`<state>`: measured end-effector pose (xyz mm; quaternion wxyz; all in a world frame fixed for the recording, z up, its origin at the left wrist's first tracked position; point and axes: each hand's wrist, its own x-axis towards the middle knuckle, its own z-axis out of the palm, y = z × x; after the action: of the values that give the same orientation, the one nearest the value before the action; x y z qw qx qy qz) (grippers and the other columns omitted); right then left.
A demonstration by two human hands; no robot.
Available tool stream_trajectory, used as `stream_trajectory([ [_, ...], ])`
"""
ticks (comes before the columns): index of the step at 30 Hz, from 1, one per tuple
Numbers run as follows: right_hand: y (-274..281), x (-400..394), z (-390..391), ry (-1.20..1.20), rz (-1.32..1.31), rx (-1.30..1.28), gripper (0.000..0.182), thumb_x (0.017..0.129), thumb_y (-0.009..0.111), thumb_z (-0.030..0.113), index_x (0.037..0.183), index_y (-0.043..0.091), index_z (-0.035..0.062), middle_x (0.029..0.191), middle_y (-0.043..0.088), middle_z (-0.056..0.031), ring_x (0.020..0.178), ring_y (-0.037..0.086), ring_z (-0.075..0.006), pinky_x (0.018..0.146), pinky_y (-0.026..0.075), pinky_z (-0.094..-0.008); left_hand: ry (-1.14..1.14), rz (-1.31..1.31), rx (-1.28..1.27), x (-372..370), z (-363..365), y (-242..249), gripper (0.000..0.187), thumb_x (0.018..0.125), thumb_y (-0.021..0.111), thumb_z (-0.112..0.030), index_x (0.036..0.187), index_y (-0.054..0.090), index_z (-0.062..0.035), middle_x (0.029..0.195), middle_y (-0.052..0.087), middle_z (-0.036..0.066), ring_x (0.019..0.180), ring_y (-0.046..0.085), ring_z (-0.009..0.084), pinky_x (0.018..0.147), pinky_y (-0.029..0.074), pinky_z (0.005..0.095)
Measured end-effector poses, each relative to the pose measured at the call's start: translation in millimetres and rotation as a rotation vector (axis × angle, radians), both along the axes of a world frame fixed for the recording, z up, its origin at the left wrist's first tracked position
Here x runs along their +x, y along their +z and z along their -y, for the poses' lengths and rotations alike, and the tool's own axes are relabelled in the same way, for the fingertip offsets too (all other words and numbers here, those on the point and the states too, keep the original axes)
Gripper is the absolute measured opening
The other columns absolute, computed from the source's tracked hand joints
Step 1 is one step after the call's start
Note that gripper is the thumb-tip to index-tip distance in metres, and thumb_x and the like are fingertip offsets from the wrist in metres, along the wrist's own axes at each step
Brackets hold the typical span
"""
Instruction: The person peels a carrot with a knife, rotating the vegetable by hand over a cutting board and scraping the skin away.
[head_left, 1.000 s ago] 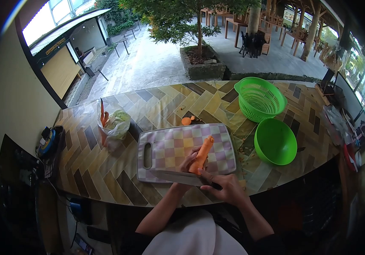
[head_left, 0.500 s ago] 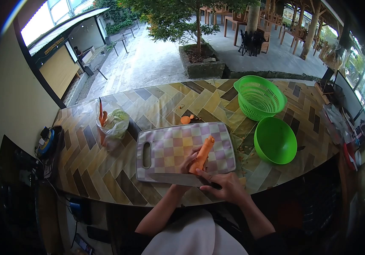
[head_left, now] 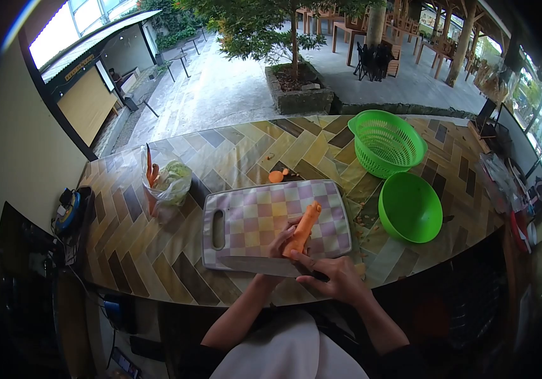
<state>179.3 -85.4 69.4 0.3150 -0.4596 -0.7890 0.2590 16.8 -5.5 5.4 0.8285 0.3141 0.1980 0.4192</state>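
A peeled carrot is held in my left hand, tilted up and to the right above the cutting board. My right hand is closed around the handle of a knife, its wide blade pointing left over the board's near edge. One right fingertip rests at the carrot's lower end. Under both hands lies the checkered cutting board, with its handle slot on the left. Carrot pieces sit on the table just beyond the board.
To the right stand a green colander and a green bowl. A plastic bag holding pale leafy vegetable is on the left, with carrots beside it. Small scraps dot the patterned table.
Almost nothing differs. The whole view has shifted very slightly, while both hands keep their hold on the carrot and the knife.
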Motion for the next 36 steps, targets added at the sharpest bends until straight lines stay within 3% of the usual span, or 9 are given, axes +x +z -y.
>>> stream_trajectory([
  [8,-8.0,-1.7,-2.2,-0.006,0.033,0.039,0.056,0.088,0.066,0.040,0.141,0.051,0.0269,0.071,0.064,-0.0096,0.060,0.062,-0.0274,0.061,0.050,-0.0368,-0.016,0.042,0.017,1.5,-0.3,0.9,0.053,0.094,0.049,-0.037,0.137,0.042,-0.0082,0.101,0.052,0.008,0.077,0.056,0.0130,0.071,0.049,0.0241],
  [14,-6.0,-4.6,0.0,-0.047,0.128,0.019,0.051,0.087,0.069,0.036,0.134,0.058,0.0224,0.073,0.064,-0.0086,0.062,0.063,-0.0257,0.065,0.051,-0.0353,-0.004,0.022,-0.045,1.6,0.1,-1.3,0.049,0.095,0.049,-0.035,0.137,0.042,-0.0100,0.112,0.049,0.007,0.087,0.055,0.0114,0.075,0.050,0.0240],
  [17,-7.2,-9.7,1.3,-0.089,0.155,0.062,0.048,0.086,0.070,0.034,0.131,0.061,0.0206,0.073,0.064,-0.0082,0.063,0.063,-0.0253,0.064,0.052,-0.0350,0.067,-0.040,-0.018,6.1,2.4,6.1,0.053,0.094,0.048,-0.036,0.137,0.040,-0.0065,0.098,0.052,0.010,0.073,0.053,0.0145,0.067,0.047,0.0286],
  [20,-14.6,-11.6,-0.6,-0.108,0.097,0.075,0.046,0.086,0.071,0.032,0.129,0.063,0.0183,0.079,0.067,-0.0089,0.066,0.065,-0.0252,0.065,0.052,-0.0345,0.056,-0.044,0.032,5.5,2.1,-0.4,0.052,0.094,0.049,-0.036,0.137,0.040,-0.0066,0.099,0.053,0.009,0.074,0.053,0.0147,0.069,0.047,0.0284],
  [23,-21.1,-7.8,-2.9,-0.090,-0.063,0.065,0.047,0.085,0.073,0.029,0.129,0.063,0.0163,0.089,0.070,-0.0113,0.071,0.067,-0.0252,0.068,0.053,-0.0331,0.061,-0.009,-0.019,2.8,2.5,1.2,0.052,0.094,0.049,-0.036,0.136,0.040,-0.0064,0.100,0.053,0.008,0.077,0.053,0.0143,0.071,0.047,0.0276],
  [26,-22.3,-0.8,0.1,-0.106,-0.169,0.011,0.052,0.083,0.075,0.029,0.131,0.061,0.0150,0.096,0.071,-0.0138,0.074,0.069,-0.0256,0.070,0.053,-0.0318,0.059,0.102,-0.016,1.2,-2.8,-5.8,0.052,0.093,0.052,-0.037,0.135,0.042,-0.0086,0.116,0.049,0.008,0.098,0.054,0.0137,0.083,0.048,0.0250],
  [30,-11.6,1.5,8.2,-0.111,-0.111,-0.077,0.059,0.082,0.076,0.032,0.136,0.057,0.0156,0.094,0.071,-0.0148,0.073,0.069,-0.0255,0.071,0.053,-0.0312,0.006,0.093,0.101,-2.8,-4.7,-5.1,0.050,0.093,0.051,-0.036,0.134,0.042,-0.0080,0.111,0.050,0.008,0.093,0.052,0.0136,0.080,0.046,0.0249],
  [33,-15.8,0.6,7.8,-0.102,-0.073,-0.053,0.061,0.082,0.076,0.033,0.138,0.055,0.0170,0.091,0.071,-0.0151,0.071,0.068,-0.0251,0.071,0.053,-0.0314,0.087,0.050,0.014,2.8,-0.7,-1.4,0.050,0.094,0.050,-0.036,0.133,0.043,-0.0068,0.107,0.050,0.008,0.091,0.051,0.0129,0.077,0.045,0.0249],
  [36,-15.3,-2.2,7.1,-0.100,-0.057,-0.060,0.062,0.082,0.075,0.034,0.138,0.054,0.0183,0.090,0.071,-0.0153,0.071,0.068,-0.0253,0.070,0.052,-0.0319,0.093,0.028,0.028,5.0,-0.2,5.4,0.046,0.093,0.049,-0.037,0.128,0.042,-0.0088,0.098,0.051,0.008,0.075,0.050,0.0135,0.066,0.046,0.0285],
])
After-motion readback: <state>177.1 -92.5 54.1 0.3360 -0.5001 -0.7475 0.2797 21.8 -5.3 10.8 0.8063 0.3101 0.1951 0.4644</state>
